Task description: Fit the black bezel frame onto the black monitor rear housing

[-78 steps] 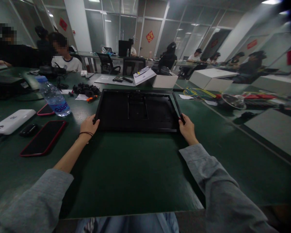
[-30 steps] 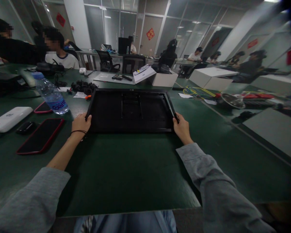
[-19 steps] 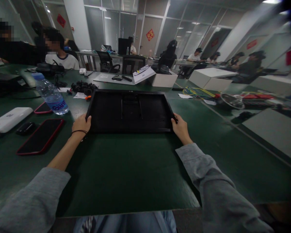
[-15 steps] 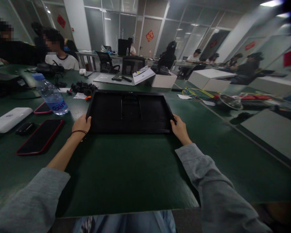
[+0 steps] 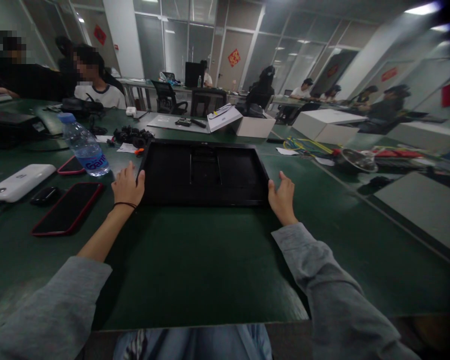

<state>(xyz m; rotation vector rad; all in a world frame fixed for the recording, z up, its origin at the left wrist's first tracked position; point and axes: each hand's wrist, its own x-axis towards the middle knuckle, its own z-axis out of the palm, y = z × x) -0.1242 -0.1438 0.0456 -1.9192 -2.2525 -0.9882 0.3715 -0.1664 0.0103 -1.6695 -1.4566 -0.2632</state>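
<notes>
A shallow black rectangular tray-like case (image 5: 165, 172) lies on the green table (image 5: 206, 270) in front of me, with a narrower framed section in its middle. At its left edge is my left hand (image 5: 127, 187), fingers spread and thumb beside the rim. On the opposite side my right hand (image 5: 283, 197) is open as well, thumb by the right rim and fingers raised. Neither hand is wrapped round the case. Whether the thumbs still touch it I cannot tell.
To the left are a water bottle (image 5: 84, 147), a red-edged phone (image 5: 68, 209), a white power bank (image 5: 20, 182) and a small black case (image 5: 45, 195). Beyond stand white boxes (image 5: 255, 125). A metal bowl (image 5: 354, 161) and yellow cords (image 5: 307, 146) lie at right. Several people sit farther back.
Both hands have let go of the black case's sides, and their fingers have opened and lifted outward. The case stays in place on the table; the view has shifted slightly.
</notes>
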